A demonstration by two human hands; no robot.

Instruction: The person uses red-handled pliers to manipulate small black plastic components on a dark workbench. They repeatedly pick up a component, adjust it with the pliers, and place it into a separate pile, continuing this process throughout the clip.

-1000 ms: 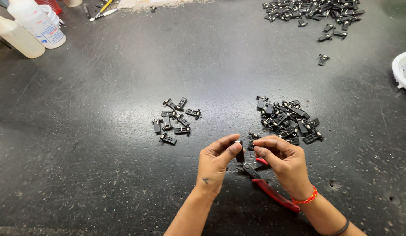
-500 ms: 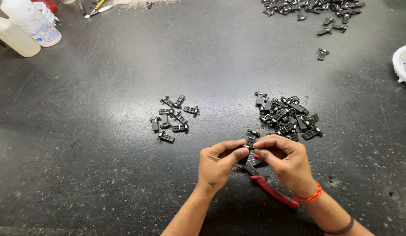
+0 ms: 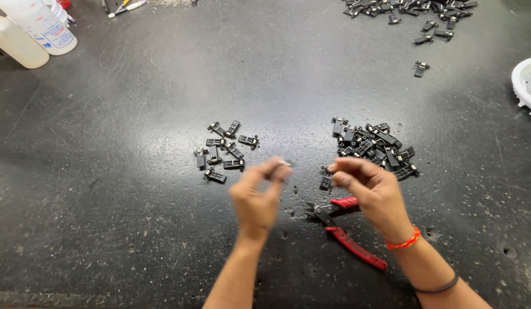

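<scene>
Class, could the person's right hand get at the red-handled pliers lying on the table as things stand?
Probably yes. The right hand hovers just above the pliers, which lie bare on the table with nothing on top. The left hand is off to the side.

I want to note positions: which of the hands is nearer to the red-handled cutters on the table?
Right. The right hand is raised directly above the red-handled cutters, by their upper handle. The left hand is off to their left, apart from them.
</scene>
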